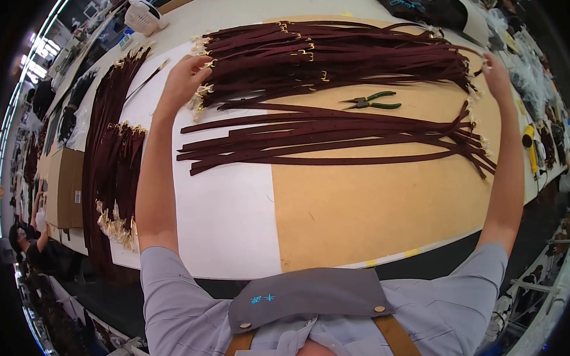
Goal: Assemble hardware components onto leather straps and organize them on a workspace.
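A thick pile of dark red leather straps [258,56] with gold buckles lies across the far part of the table. At its left end my left hand [191,75] is closed, fingertips pinching a strap end among wrapped gold fittings. My right hand [497,76] is at the pile's right end, its fingers closed on the end of a dark red strap [467,50]. Whether both hands hold the same strap I cannot tell. Nearer to me, several loose straps [312,138] lie side by side. Between them and the pile rest green-handled pliers [372,102].
More dark red straps [110,100] hang over the table's left side, some with wrapped gold ends. A white fan [144,18] stands at the far left, and a cardboard box [66,187] further left. A yellow-and-black tool [530,147] lies right. Another person [34,243] works at left.
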The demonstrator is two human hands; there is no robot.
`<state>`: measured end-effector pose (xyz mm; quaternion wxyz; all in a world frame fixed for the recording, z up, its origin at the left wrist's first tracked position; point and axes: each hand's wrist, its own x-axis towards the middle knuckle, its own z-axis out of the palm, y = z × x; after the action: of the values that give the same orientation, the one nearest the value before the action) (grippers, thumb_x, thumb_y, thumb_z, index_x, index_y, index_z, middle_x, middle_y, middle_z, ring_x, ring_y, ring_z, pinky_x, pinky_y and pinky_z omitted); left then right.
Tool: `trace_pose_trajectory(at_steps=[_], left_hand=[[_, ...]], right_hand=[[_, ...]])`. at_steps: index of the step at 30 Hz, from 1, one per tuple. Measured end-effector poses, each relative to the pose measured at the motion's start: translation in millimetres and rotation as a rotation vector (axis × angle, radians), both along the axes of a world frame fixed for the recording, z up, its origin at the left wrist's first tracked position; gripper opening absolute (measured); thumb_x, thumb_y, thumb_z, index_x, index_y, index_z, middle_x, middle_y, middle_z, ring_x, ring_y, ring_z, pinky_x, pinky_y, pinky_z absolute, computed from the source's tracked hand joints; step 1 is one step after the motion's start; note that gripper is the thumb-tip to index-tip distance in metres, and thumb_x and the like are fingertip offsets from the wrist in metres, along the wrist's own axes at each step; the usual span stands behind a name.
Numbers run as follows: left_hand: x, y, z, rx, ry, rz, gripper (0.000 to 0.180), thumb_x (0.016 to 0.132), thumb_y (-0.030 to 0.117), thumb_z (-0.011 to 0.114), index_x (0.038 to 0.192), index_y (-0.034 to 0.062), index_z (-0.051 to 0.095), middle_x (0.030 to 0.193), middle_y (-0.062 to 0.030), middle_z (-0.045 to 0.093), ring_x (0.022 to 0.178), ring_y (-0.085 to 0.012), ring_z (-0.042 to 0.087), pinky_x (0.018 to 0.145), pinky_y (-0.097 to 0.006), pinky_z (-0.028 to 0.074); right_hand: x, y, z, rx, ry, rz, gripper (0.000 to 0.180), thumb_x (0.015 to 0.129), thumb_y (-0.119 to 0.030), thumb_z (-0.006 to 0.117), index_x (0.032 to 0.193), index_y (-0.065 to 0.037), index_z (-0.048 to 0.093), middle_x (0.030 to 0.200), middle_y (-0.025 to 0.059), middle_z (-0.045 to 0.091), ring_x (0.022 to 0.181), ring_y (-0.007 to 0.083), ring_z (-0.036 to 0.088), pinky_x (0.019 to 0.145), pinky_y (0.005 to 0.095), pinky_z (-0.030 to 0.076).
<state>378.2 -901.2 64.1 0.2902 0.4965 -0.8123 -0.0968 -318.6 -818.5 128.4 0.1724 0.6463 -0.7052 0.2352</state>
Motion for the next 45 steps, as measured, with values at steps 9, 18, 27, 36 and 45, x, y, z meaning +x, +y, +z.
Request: trace_pose_trajectory(at_steps=[9,18,27,36,45], left_hand=[[-43,54,-73,0.277,0.016,-0.094,0.019,0.087,0.011,0.062,0.101,0.0002,0.068,0.095,-0.0145,0.066,0.087,-0.0283,0.064,0.079,-0.036,0.050],[-90,89,-67,0.304,0.114,-0.223,0.017,0.088,0.009,0.059,0.097,-0.0028,0.066,0.092,-0.0166,0.066,0.088,-0.0319,0.063,0.079,-0.037,0.049],[-119,156,-88,0.326,-0.169,-0.433,0.015,0.080,0.009,0.062,0.090,0.0008,0.055,0.083,-0.0148,0.055,0.088,-0.0326,0.053,0.078,-0.042,0.044],[-35,166,-60,0.981,0.047,-0.329,0.015,0.090,0.014,0.059,0.090,-0.0012,0.062,0.068,-0.0001,0.056,0.063,-0.0088,0.050,0.059,-0.026,0.042],[-40,186,-68,1.055,0.320,-0.346,0.020,0.092,0.019,0.059,0.088,0.0012,0.066,0.063,0.0029,0.054,0.058,-0.0048,0.045,0.053,-0.022,0.036]], right_hand=[[191,57,-103,0.653,-0.232,0.342,0.020,0.086,-0.011,0.064,0.099,0.004,0.066,0.092,0.0196,0.068,0.087,0.0333,0.065,0.079,0.0388,0.050],[235,92,-113,0.700,-0.421,0.480,0.024,0.081,-0.008,0.070,0.101,0.004,0.063,0.092,0.0135,0.065,0.084,0.0246,0.064,0.078,0.0336,0.051],[260,118,-142,0.775,-0.326,0.607,0.015,0.074,-0.006,0.065,0.083,-0.001,0.053,0.084,0.0131,0.057,0.087,0.0310,0.056,0.076,0.0397,0.046],[200,132,-113,0.783,-0.496,0.468,0.011,0.083,-0.007,0.063,0.085,0.001,0.055,0.072,0.0058,0.056,0.069,0.0143,0.054,0.064,0.0304,0.044],[272,139,-106,0.803,-0.467,0.544,0.037,0.085,-0.021,0.070,0.109,0.004,0.059,0.109,0.0153,0.062,0.103,0.0271,0.060,0.088,0.0365,0.048]])
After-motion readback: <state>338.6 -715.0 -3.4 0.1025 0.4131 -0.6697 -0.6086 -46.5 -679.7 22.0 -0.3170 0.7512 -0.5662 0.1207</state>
